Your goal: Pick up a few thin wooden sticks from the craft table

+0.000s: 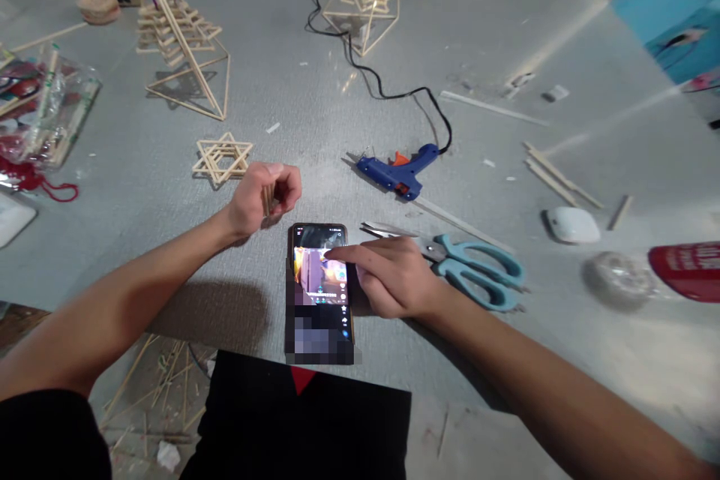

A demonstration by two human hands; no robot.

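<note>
The phone lies near the front edge of the table, screen up and lit. The right hand reaches in from the phone's right, forefinger stretched out to the screen, the other fingers curled, gripping nothing that shows. Just beyond the phone's left corner, the left hand is loosely curled around a few short sticks; how firmly, I cannot tell. With attention on the screen, that slack grip could let one slip. A stick star lies further past the phone on the left, just beside the left hand, so a careless wrist might knock it askew. Right of the phone, the scissors have their blades beside the right hand; drawing back could graze them. Beyond the phone, the glue gun aims its nozzle leftward; if hot, it could burn a passing hand.
</note>
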